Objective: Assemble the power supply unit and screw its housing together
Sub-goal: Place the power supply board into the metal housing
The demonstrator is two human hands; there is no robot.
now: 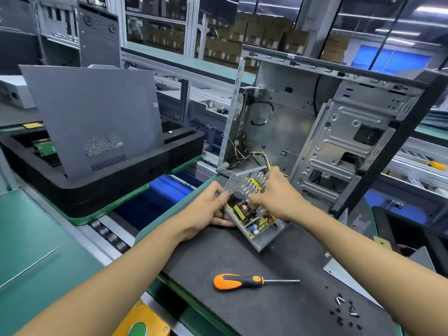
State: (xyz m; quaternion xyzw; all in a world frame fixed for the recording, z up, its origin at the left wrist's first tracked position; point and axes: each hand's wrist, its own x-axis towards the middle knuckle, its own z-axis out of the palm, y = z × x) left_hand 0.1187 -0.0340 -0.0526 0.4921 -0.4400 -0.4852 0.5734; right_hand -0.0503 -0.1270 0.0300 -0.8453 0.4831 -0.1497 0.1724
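I am seating the board in the open PSU (pixel 254 214), far centre of the mat (pixel 242 309); my left hand (pixel 206 209) is gripping its left wall, my right hand (pixel 274 195) pinching inside; pressing evenly should avoid bending parts; screwdriver (pixel 244 281) and screws (pixel 346 311) are waiting nearer.

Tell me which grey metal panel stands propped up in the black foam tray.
The large flat side panel on the left with the perforated vent patch; the small cover plate lies flat by the right forearm.

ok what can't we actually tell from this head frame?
- Circuit board centre: hidden under the right hand, so what its fingertips touch is unknown.
- Housing left wall: covered by the left hand.
- Loose screws: too small to count or type.
- Metal cover at right: mostly behind the right forearm.
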